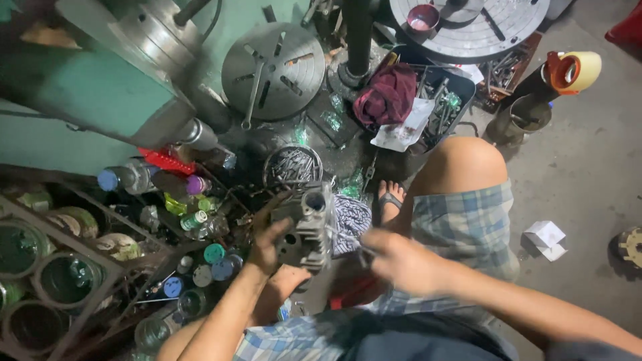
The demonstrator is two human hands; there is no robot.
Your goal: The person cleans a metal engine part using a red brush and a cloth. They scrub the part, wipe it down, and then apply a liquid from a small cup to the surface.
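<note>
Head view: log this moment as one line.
left hand: grips grey metal engine part | right hand: blurred, beside part, grip unclear | patterned cloth behind part | setting: cluttered workshop floor

The person sits low in checked shorts (461,220), the left hand (271,244) gripping the side of a grey finned metal engine part (309,227) held upright between the knees, while the right hand (401,262), blurred, is closed on a thin tool just beside it. Behind the part stand a round tin of bolts (292,166) and a patterned cloth (349,220), with a sandalled foot (390,198) next to them. Further back lie a slotted metal disc (273,70), a dark red rag (386,93) on a crate of tools, and bottles (127,177) to the left.
</note>
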